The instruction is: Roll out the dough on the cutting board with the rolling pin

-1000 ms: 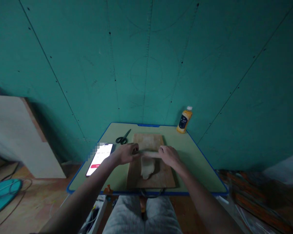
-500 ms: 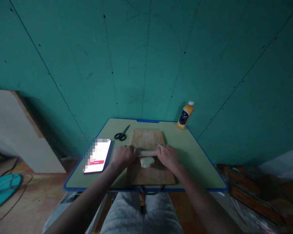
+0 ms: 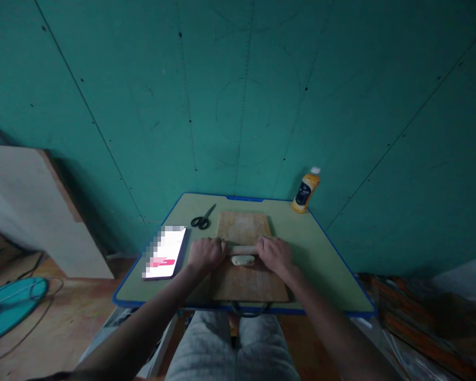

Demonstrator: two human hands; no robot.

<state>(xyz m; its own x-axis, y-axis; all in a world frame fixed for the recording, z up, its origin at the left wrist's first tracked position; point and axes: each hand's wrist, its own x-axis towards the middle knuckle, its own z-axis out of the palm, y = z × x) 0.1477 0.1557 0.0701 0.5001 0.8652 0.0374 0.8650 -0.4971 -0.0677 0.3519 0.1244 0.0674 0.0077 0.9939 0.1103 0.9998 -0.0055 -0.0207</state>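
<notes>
One small, off-white, rounded piece of dough (image 3: 243,261) lies on the board in front of you, right along the near side of a pale, slim wooden rolling pin (image 3: 241,250); you cannot tell from here whether any of it reaches under the pin. The pin runs crosswise, and you have it clenched at both ends: your left grip (image 3: 208,252) wraps its left end and your right grip (image 3: 275,253) wraps its right end, so only the middle shows between them. Beneath is a rectangular, light-brown wooden board (image 3: 249,287), lengthwise to you on a pale green surface with a blue rim (image 3: 329,264). A dark curved handle (image 3: 249,312) sits at the near edge.

Beyond your left grip lie black-handled metal scissors (image 3: 200,222), blades pointing away from you, and nearer to you a bright-screened phone (image 3: 172,253), partly blurred by pixels. At the far right corner stands a yellow-orange plastic bottle with a white cap and dark label (image 3: 306,191). Behind everything rises a green panelled wall (image 3: 238,69), with a white board (image 3: 51,217) leaning against it at left.
</notes>
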